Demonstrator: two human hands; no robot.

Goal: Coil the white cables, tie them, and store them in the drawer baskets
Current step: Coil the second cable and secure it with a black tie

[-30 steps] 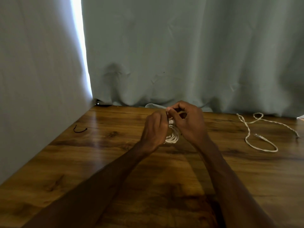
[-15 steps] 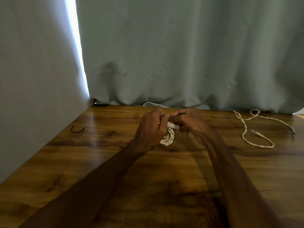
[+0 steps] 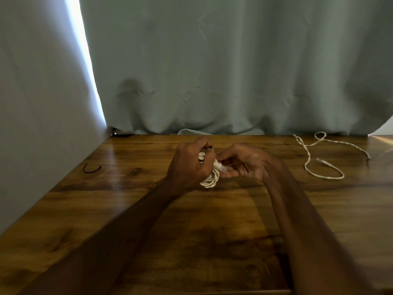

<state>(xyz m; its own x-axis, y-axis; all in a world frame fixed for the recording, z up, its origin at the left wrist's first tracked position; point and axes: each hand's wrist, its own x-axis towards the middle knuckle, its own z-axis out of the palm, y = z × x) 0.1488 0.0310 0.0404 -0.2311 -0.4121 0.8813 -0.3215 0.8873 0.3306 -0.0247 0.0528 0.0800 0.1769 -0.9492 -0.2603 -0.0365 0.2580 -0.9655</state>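
At the middle of the wooden table (image 3: pixel 148 209), just short of its far edge, my left hand (image 3: pixel 189 165) is wrapped around the coiled white cable (image 3: pixel 210 179), fingers curled tight over the top of the bundle so that the loops cannot spring apart; the lower turns bulge out beneath my palm, just above the tabletop. Its pale plug (image 3: pixel 222 168) juts from the right side of the coil, toward my right hand (image 3: pixel 246 165), which sits close beside it with thumb and fingers drawn together in a pinch. A thin dark tie (image 3: pixel 246 167) crosses that hand's palm, and a dark tip shows at my left fingertips above the coil; I judge the tie is being led round the bundle, one hand clamping while the other works the strand, though how far round it has gone is hidden by my fingers. Coiling of this cable looks finished; tying is the step in hand. Well to the right, near the grey-green curtain (image 3: pixel 234 71), a second white cable (image 3: pixel 308 165) lies loose and uncoiled, awaiting its turn. Far to the left a spare dark tie (image 3: pixel 91 169) rests on the wood, within reach for that cable. No drawer baskets are in view.
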